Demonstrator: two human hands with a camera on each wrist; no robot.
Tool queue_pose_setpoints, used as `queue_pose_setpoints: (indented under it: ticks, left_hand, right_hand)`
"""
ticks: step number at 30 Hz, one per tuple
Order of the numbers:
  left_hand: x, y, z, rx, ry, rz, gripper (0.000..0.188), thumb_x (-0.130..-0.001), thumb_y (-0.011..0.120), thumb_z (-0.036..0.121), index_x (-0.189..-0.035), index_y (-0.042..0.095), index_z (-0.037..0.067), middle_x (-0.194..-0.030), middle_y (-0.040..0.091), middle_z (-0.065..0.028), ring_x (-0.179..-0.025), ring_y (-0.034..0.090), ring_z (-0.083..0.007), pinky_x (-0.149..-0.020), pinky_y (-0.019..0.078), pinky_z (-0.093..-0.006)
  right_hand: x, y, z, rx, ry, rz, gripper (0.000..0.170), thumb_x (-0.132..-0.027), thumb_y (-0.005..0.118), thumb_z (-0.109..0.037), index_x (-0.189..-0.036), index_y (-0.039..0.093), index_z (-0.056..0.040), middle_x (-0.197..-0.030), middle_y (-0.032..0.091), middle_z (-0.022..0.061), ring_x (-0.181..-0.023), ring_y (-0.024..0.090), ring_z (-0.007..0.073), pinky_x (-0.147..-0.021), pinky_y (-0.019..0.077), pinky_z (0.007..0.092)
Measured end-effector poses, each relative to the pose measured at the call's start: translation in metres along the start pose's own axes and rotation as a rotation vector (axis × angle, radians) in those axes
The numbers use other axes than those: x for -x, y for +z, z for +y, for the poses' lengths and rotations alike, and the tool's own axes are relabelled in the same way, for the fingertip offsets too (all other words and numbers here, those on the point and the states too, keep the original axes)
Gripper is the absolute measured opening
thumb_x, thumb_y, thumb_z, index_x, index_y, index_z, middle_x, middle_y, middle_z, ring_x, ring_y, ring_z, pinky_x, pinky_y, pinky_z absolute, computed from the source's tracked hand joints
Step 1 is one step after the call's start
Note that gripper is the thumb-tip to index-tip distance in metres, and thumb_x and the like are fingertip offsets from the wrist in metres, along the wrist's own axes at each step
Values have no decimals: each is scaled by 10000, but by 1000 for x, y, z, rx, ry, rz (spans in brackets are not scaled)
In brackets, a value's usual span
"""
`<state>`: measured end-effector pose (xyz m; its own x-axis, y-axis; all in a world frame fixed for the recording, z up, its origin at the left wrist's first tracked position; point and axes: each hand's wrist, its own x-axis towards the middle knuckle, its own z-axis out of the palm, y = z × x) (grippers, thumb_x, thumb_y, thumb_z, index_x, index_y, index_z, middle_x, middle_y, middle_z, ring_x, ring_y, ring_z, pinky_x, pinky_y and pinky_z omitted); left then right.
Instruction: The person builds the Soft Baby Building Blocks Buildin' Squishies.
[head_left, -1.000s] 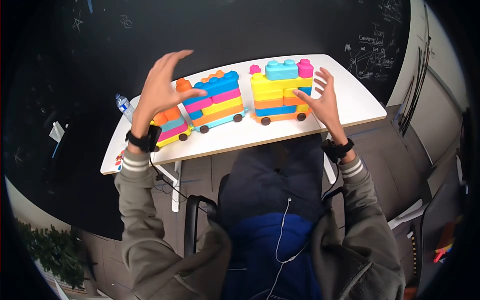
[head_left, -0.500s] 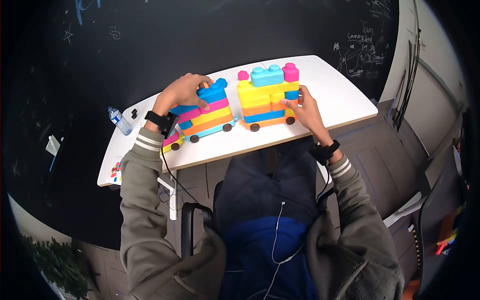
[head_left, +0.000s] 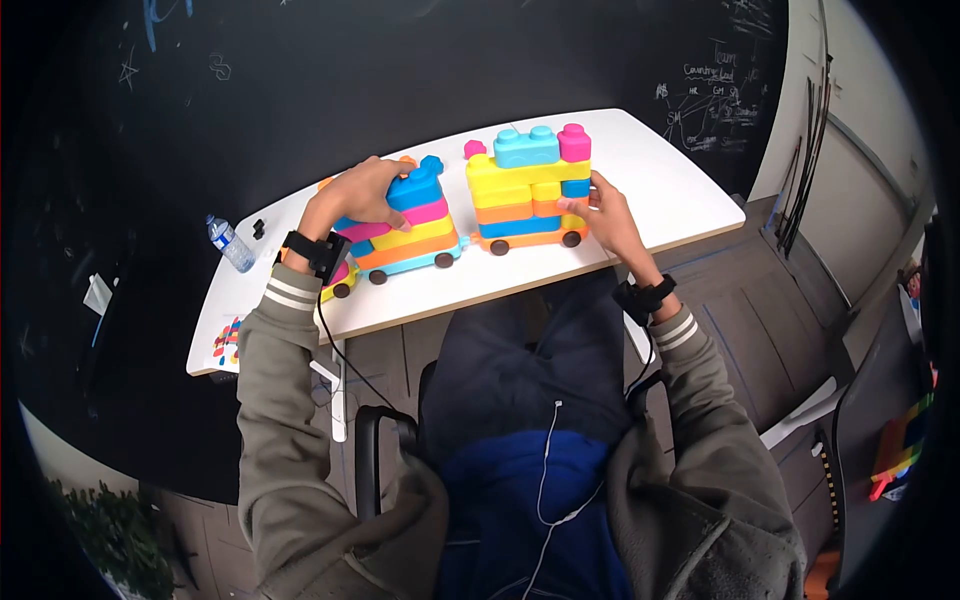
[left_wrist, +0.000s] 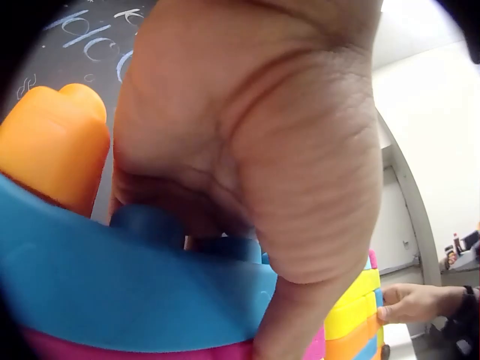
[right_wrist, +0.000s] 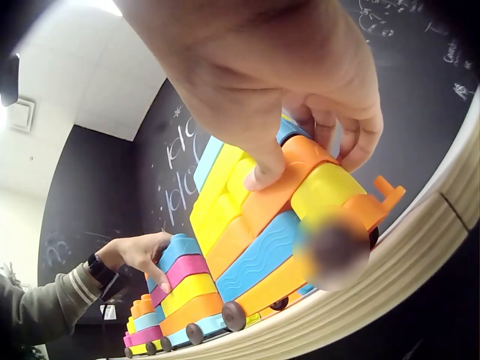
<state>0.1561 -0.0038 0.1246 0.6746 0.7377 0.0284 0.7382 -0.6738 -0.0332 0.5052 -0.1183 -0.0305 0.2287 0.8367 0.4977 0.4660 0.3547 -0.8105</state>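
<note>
Wheeled wagons built of large toy blocks stand in a row on the white table [head_left: 660, 190]. Over the top of the middle wagon [head_left: 410, 243] arches my left hand [head_left: 362, 195], its thumb against the near side and its fingers over the far side, partly hidden. My right hand [head_left: 614, 225] grips the right end of the tallest wagon [head_left: 505, 197], thumb on the near face and fingers behind. That wagon carries a light blue block [right_wrist: 210, 161] and a pink one [head_left: 574, 143] on top. A lower wagon with a yellow base [head_left: 342, 283] sits at the left, mostly behind my left wrist.
Behind the wagons lies a small pink piece [head_left: 475, 149]. A water bottle [head_left: 230, 244] and small black items [head_left: 259, 228] are at the table's left end, with small colourful shapes [head_left: 227, 342] near the front corner. A blackboard [head_left: 400, 70] rises behind the table.
Both hands, raised and apart from the wagons a second ago, have come down onto them: the left onto the middle wagon, the right onto the tall one's right end. The head view has shifted slightly.
</note>
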Motion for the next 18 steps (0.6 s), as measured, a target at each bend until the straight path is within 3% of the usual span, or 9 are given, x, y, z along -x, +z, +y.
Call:
queue_pose_setpoints:
  ticks: [8, 11, 13, 18]
  left_hand:
    - [0, 1, -2, 98, 89, 19, 963, -637, 1013, 273, -1476, 598, 46, -1274, 734, -215, -1118, 743, -377, -980, 605, -431]
    - [-1, 5, 2, 23, 139, 105, 856, -674, 1000, 256, -1408, 627, 22, -1168, 763, -207, -1037, 759, -369, -951, 617, -428]
    - [-1, -2, 9, 32, 90, -25, 930, -675, 991, 287, -1476, 584, 48, -1238, 744, -209, -1101, 743, -376, -975, 608, -439]
    - [2, -4, 17, -7, 54, -33, 916, -689, 981, 290, -1471, 579, 37, -1237, 739, -218, -1103, 740, -372, -977, 604, -439]
  right_hand:
    - [2, 1, 1, -21, 10, -13, 538, -951, 820, -195, -1392, 599, 22, -1193, 764, 179, -1126, 753, 263, -977, 602, 385]
    - [0, -1, 5, -34, -4, -17, 534, -952, 818, -186, -1395, 598, 18, -1190, 763, 176, -1112, 757, 257, -965, 606, 377]
    - [0, -1, 6, -43, -14, -19, 531, -954, 816, -182, -1396, 598, 15, -1188, 763, 174, -1107, 758, 252, -959, 607, 373]
    - [-2, -1, 8, -107, -19, -33, 521, -968, 798, -149, -1416, 585, 8, -1164, 764, 151, -1076, 758, 217, -933, 607, 344]
